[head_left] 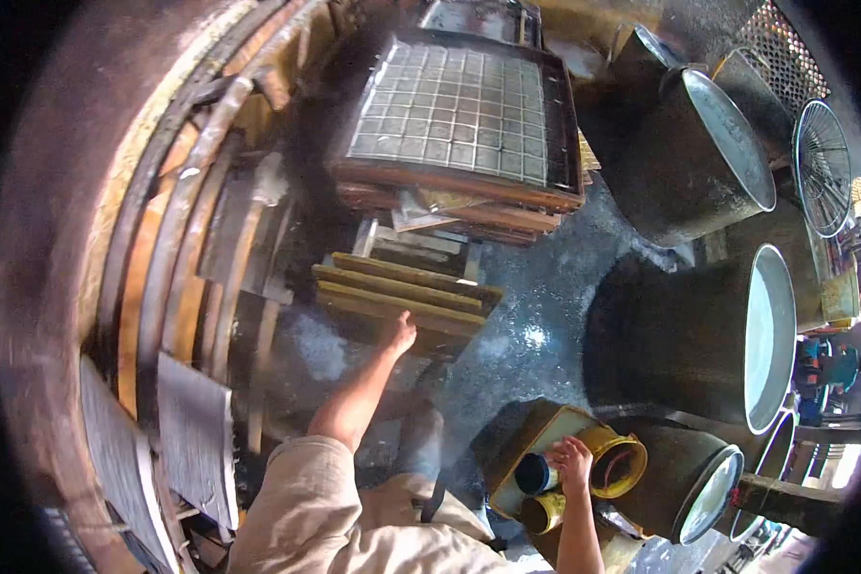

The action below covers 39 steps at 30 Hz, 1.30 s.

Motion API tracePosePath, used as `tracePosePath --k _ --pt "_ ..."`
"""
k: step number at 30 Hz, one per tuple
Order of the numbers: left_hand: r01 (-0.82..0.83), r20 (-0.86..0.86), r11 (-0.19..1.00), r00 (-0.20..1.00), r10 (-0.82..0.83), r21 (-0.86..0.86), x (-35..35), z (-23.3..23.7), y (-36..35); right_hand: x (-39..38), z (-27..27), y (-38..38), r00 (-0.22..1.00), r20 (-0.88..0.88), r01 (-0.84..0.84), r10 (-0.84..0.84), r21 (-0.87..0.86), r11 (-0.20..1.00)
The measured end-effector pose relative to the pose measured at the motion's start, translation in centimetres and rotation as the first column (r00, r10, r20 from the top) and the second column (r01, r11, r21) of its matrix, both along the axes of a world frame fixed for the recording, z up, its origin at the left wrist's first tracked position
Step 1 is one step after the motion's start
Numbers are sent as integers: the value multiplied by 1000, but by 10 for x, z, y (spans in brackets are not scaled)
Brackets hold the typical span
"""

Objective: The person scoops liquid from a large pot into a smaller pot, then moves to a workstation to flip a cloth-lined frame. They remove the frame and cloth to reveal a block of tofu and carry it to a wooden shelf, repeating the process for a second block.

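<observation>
My left hand (404,332) reaches forward with its fingers closed at the top edge of a wooden board (397,304), one of several standing upright on the floor. Over a tray (572,423) of containers at the lower right is my right hand (570,459), fingers bent and partly spread, with nothing visible in it. Beside that hand are a yellow bucket (618,463) and a dark blue-rimmed container (536,474). A smaller yellow container (542,514) sits just below them.
Framed mesh screens (454,110) are stacked ahead. Large metal drums (689,335) line the right side, with a round wire rack (822,167) behind. Wooden planks (196,210) lean at the left above grey panels (196,430). The dark floor (536,287) looks wet.
</observation>
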<state>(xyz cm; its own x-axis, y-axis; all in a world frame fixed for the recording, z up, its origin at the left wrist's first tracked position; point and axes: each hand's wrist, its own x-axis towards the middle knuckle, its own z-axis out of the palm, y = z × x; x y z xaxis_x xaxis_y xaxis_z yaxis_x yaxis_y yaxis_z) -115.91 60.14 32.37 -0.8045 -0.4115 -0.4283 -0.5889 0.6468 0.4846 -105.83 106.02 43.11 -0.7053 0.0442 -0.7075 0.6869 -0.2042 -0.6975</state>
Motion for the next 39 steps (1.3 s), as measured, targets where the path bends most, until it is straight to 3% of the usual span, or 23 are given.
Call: tracePosePath --k 2,4,6,8,10,11,12,13,14,15,17,20,23,24,26,30,31,32,34,35,36,38,39 --pt "32 14 995 999 -30 -99 -29 -22 -14 -17 -3 -3 998 56 -15 9 102 995" --pt "57 196 987 980 -27 -147 -51 -28 -22 -39 0 -16 990 141 -54 24 212 976" --pt "236 16 820 963 -267 -521 -41 -76 -37 -53 -9 -27 989 117 -114 93 182 977" --pt "305 111 847 952 -286 -435 -44 -60 -38 -71 -6 -42 984 148 -130 101 205 970" --pt "450 141 778 889 -435 -439 -41 -63 -49 -79 -10 -49 973 154 -199 174 164 966" --pt "449 155 784 891 -426 -429 -22 -98 -58 -82 -11 -50 968 169 -213 187 153 965" --pt "551 246 718 834 -495 -424 -10 -93 -61 -89 -13 -48 968 171 -209 182 158 965" --pt "582 191 639 796 -575 -502 22 -110 -66 -95 -17 -45 953 215 -254 215 171 952" --pt "721 487 654 666 -565 -229 13 -83 -58 -100 -21 -42 934 258 -297 246 179 938" --pt "783 555 610 563 -612 -121 17 -77 -50 -101 -33 -32 947 236 -253 217 136 958" --pt "854 547 489 498 -673 -177 35 -87 -38 -116 -38 -22 948 231 -257 218 154 954" --pt "804 591 594 488 -643 -18 -18 -19 18 -155 -30 -7 954 228 -236 197 161 958" --pt "760 685 648 454 -570 36 -48 -52 68 -195 -25 20 984 109 -160 139 219 963" --pt "822 674 570 420 -608 2 -61 -59 87 -207 -32 39 993 87 -96 84 146 985" --pt "720 686 694 499 -529 12 -83 -77 111 -235 -41 76 999 28 -26 22 153 988" --pt "640 637 767 613 -467 -54 -132 -52 161 -303 -54 155 999 -10 45 -44 146 988" --pt "704 696 709 490 -525 39 -116 -147 139 -324 -52 171 998 3 62 -64 156 986" --pt "596 642 800 588 -492 67 -134 -102 159 -345 -55 192 997 7 73 -74 96 993" --pt "567 704 824 578 -412 17 -168 -69 195 -392 -41 223 996 -19 84 -83 113 990" --pt "427 594 904 722 -355 22 -167 -107 193 -417 -26 233 994 -46 106 -101 110 988" --pt "443 592 896 717 -368 21 -196 -86 208 -441 -17 244 992 -49 123 -119 110 986" --pt "209 691 975 695 -198 69 -246 -46 235 -495 0 262 985 -106 145 -138 61 988" --pt "258 684 964 692 -231 64 -271 -55 251 -524 11 264 985 -121 130 -122 56 990"
